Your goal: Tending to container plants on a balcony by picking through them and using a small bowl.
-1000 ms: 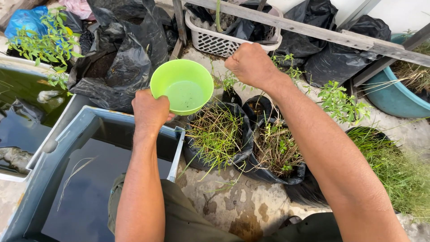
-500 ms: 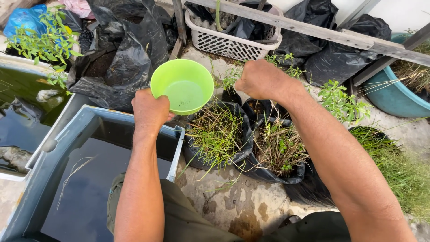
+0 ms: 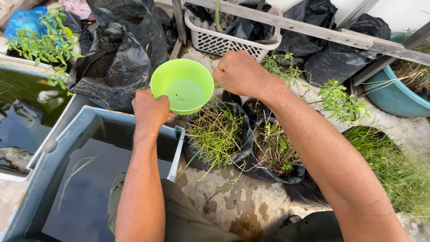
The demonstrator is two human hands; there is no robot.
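Grey water-filled tub (image 3: 53,166) at lower left, its near corner under the left hand. Black grow bags of grass (image 3: 218,134) on the wet concrete — just right of the tub. White slotted basket (image 3: 224,42) behind them. Lime-green bowl (image 3: 182,86), a little water in it, held over the tub's rim. Left hand (image 3: 150,112) clamped on the bowl's near edge; right hand (image 3: 242,71) closed in a fist just beside the bowl's right rim — contents cannot be told.
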